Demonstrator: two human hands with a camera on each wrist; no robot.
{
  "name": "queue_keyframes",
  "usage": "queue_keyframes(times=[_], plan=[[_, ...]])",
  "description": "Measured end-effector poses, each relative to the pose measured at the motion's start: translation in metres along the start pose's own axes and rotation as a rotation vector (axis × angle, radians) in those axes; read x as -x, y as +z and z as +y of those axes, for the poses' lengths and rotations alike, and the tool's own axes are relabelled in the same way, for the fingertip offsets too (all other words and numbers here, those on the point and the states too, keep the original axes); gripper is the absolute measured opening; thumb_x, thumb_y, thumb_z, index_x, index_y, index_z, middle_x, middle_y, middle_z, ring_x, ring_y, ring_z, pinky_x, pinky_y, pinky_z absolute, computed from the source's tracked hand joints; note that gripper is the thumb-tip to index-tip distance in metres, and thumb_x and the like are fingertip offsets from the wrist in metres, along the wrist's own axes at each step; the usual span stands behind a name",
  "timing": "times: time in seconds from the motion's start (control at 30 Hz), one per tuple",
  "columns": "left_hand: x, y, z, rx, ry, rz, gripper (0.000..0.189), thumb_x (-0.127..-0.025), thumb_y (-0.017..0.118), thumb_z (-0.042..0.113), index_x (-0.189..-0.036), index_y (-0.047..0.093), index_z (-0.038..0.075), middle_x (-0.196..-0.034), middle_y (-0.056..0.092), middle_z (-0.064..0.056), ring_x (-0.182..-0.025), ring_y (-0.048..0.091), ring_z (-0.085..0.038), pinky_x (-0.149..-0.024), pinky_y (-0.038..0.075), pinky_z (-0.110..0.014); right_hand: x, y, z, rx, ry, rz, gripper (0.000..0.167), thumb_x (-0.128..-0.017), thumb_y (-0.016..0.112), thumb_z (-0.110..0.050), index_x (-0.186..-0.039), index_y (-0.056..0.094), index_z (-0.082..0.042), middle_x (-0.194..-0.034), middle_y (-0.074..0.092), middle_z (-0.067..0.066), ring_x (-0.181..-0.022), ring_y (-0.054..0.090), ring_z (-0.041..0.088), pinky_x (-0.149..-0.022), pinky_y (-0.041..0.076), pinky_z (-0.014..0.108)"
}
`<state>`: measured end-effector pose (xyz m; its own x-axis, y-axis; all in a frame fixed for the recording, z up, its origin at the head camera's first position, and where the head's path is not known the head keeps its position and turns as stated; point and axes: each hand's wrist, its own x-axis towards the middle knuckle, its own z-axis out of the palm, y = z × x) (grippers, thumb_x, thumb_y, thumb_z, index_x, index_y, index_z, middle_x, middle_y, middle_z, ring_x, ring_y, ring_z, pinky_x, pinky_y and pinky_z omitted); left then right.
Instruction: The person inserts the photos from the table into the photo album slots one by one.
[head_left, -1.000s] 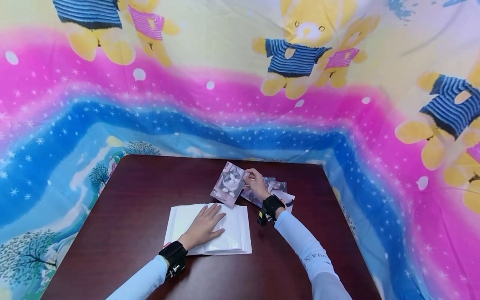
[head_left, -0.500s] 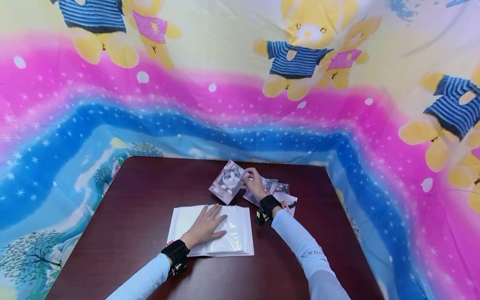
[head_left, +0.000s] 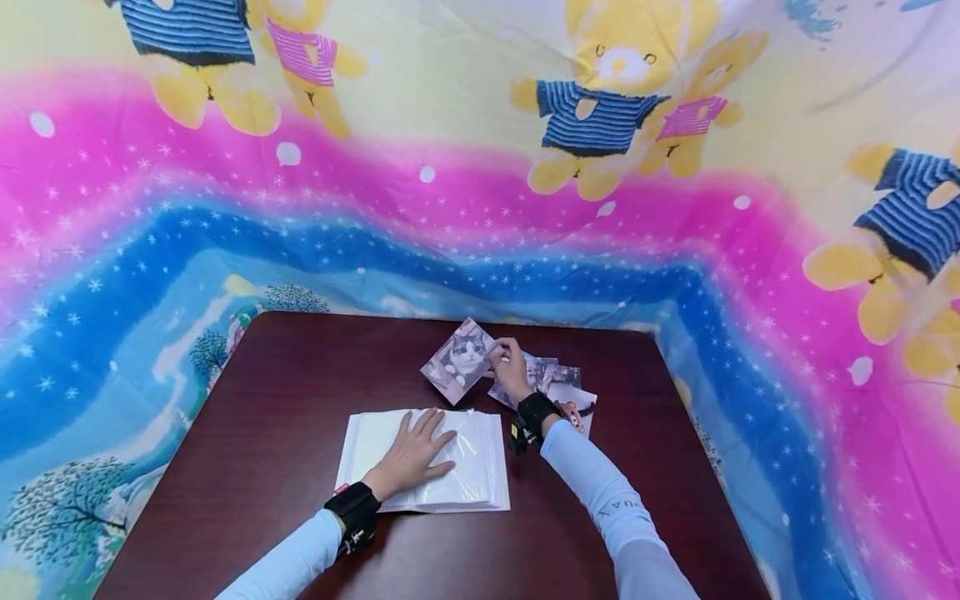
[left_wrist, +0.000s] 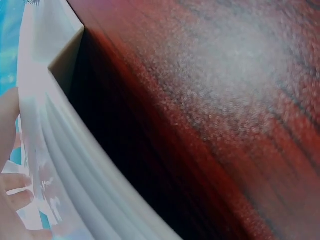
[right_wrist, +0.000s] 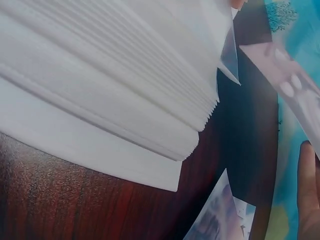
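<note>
A white photo album [head_left: 467, 467] with clear plastic sleeves lies open on the dark table. My left hand [head_left: 414, 454] rests flat on its page with fingers spread. Beyond the album's top edge, my right hand [head_left: 512, 371] pinches a cat photo [head_left: 461, 360] by its right side, holding it tilted above the table. In the right wrist view the photo [right_wrist: 292, 85] appears at the right, past the thick stack of album pages [right_wrist: 135, 95]. The left wrist view shows the album's page edges [left_wrist: 90, 165] and part of the left hand [left_wrist: 10, 150].
Several other photos [head_left: 564, 377] lie overlapping under and beside the right wrist, one with a cartoon bear [head_left: 576, 414]. The dark red table [head_left: 300, 375] ends at a hanging cloth [head_left: 480, 208] printed with teddy bears.
The cat photo has lifted and turned slightly in my right hand, its lower corner drawing away from the album's top edge. My left hand stays on the page.
</note>
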<state>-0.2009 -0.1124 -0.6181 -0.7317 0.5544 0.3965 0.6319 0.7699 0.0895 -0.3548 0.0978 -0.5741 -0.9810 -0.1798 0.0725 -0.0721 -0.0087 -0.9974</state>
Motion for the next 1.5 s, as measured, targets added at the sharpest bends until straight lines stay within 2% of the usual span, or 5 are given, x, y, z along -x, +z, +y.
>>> queue_keyframes(times=[0.3, 0.53, 0.8, 1.17, 1.5], plan=[[0.001, 0.000, -0.001, -0.005, -0.008, 0.005, 0.050, -0.086, 0.073, 0.042, -0.124, 0.066, 0.010, -0.137, 0.049, -0.030, -0.128, 0.045, -0.046, -0.096, 0.035, -0.073, 0.008, -0.001, -0.011, 0.038, 0.006, -0.077, 0.033, -0.100, 0.047, 0.009, -0.133, 0.044, 0.012, -0.100, 0.049, 0.037, -0.093, 0.047, 0.064, -0.087, 0.045, 0.068], [0.002, 0.003, 0.001, -0.036, 0.003, 0.025, 0.050, -0.086, 0.073, 0.043, -0.124, 0.065, 0.010, -0.137, 0.049, -0.028, -0.128, 0.045, -0.045, -0.095, 0.036, -0.071, -0.006, -0.002, 0.011, 0.053, -0.022, 0.080, 0.026, -0.100, 0.047, 0.008, -0.126, 0.049, 0.004, -0.083, 0.048, 0.008, -0.056, 0.052, 0.021, -0.084, 0.048, 0.066], [0.003, 0.005, 0.000, -0.012, -0.001, 0.042, 0.050, -0.087, 0.072, 0.041, -0.125, 0.065, 0.009, -0.138, 0.048, -0.031, -0.128, 0.045, -0.047, -0.093, 0.036, -0.074, 0.002, -0.003, 0.005, 0.132, -0.006, -0.022, 0.027, -0.101, 0.049, 0.003, -0.129, 0.051, 0.004, -0.094, 0.054, 0.019, -0.079, 0.053, 0.055, -0.082, 0.051, 0.062], [0.004, 0.001, 0.003, 0.034, -0.064, -0.089, 0.054, -0.095, 0.064, 0.039, -0.138, 0.057, 0.007, -0.151, 0.036, -0.028, -0.140, 0.031, -0.044, -0.105, 0.025, -0.072, 0.012, -0.005, -0.032, 0.266, -0.064, -0.134, 0.035, -0.099, 0.047, 0.011, -0.134, 0.050, 0.016, -0.103, 0.053, 0.039, -0.068, 0.061, 0.034, -0.071, 0.057, 0.049], [0.005, 0.003, 0.004, 0.022, -0.074, -0.126, 0.055, -0.097, 0.060, 0.040, -0.141, 0.054, 0.008, -0.151, 0.038, -0.025, -0.141, 0.030, -0.044, -0.106, 0.024, -0.071, -0.022, -0.011, 0.022, 0.221, -0.154, -0.167, 0.032, -0.102, 0.054, -0.006, -0.133, 0.058, 0.000, -0.086, 0.055, 0.015, -0.067, 0.059, 0.032, -0.064, 0.057, 0.046]])
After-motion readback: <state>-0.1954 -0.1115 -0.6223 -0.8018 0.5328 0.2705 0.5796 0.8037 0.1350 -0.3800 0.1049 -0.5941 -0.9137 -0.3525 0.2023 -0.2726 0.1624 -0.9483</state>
